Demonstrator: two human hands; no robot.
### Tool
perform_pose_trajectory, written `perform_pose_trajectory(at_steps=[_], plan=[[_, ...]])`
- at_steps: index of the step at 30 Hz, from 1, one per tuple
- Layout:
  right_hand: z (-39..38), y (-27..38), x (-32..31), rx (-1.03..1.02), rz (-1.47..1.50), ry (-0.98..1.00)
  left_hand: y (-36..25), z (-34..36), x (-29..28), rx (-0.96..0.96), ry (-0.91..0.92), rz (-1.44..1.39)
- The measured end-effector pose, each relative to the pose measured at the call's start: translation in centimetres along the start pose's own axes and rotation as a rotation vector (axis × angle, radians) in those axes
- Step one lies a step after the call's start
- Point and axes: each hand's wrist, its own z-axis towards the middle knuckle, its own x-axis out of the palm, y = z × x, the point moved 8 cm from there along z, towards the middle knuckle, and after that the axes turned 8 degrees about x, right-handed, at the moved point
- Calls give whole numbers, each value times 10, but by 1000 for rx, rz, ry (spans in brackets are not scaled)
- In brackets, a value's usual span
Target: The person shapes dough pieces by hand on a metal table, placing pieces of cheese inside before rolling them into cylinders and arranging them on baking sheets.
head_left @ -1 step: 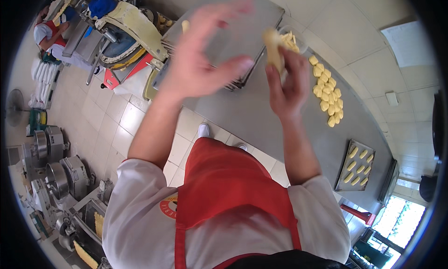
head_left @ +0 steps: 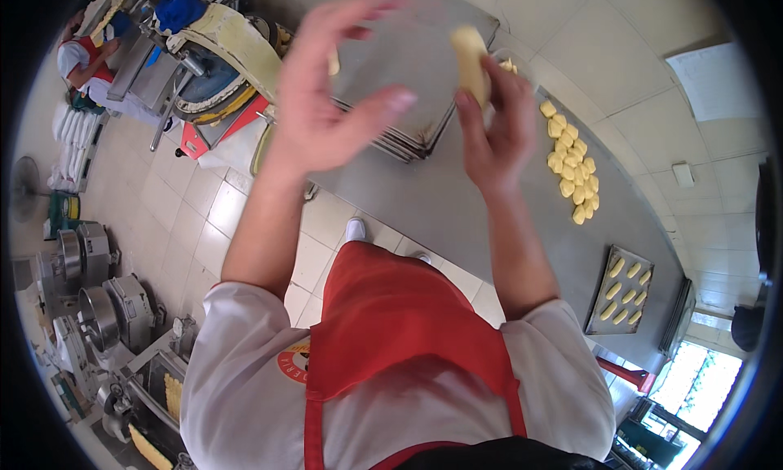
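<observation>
My right hand (head_left: 501,132) pinches a pale yellow dough roll (head_left: 471,62) between thumb and fingers, holding it upright. Slightly blurred, my left hand (head_left: 330,99) is raised over a stack of flat metal trays (head_left: 420,58) with its fingers apart and nothing in them. Another piece of dough (head_left: 333,62) lies on the top tray, partly hidden behind the left hand. Beyond my right hand, pale strips (head_left: 508,66) in a container are mostly covered by it. A cluster of yellow dough pieces (head_left: 571,162) sits on the steel table to the right.
On the steel table (head_left: 432,197), a tray (head_left: 597,315) with rows of shaped dough rolls stands at the far right. A large dough machine (head_left: 216,62) is at the upper left, and a co-worker (head_left: 86,58) in a red apron stands beyond it. Mixers (head_left: 122,303) line the left.
My left hand has shifted a little to the left, baring more of the tray stack's corner. The right hand has moved slightly left and up with the dough roll.
</observation>
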Motion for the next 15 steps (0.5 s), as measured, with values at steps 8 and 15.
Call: perform_pose_trajectory(at_steps=[8,15], plan=[[-67,-107,166,592,-260,454,82,-189,-139,-598,-191,49],[-66,-133,179,492,-345,528,119,-211,-100,-705,-120,-169]])
